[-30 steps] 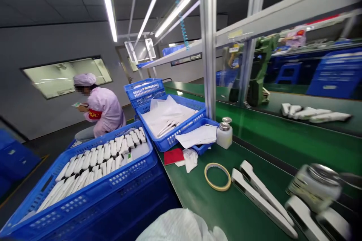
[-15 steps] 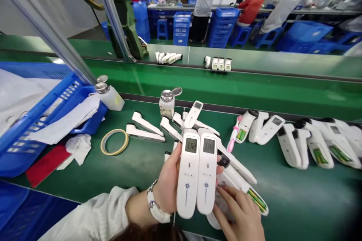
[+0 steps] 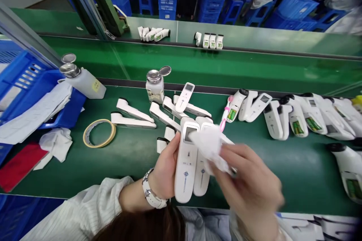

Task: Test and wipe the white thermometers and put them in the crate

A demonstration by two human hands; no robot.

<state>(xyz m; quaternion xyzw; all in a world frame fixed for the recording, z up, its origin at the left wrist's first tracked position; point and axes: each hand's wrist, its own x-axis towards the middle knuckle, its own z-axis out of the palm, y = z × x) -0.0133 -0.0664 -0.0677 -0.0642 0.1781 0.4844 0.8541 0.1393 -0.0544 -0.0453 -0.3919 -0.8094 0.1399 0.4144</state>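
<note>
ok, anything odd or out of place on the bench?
A pink-and-white stick lies beside a white device, the only pink thing among white ones. A crumpled white wipe lies loose at left. No spill or damage visible.

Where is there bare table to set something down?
Between the right hand and the thermometer row at the back right; also between the tape roll and left sleeve. It's crowded beyond the left hand, with more thermometers and a bottle.

Two held thermometers (image 3: pixel 186 167), one held wipe (image 3: pixel 208 142), two bottles (image 3: pixel 155 89), one tape roll (image 3: pixel 111 138)
</note>
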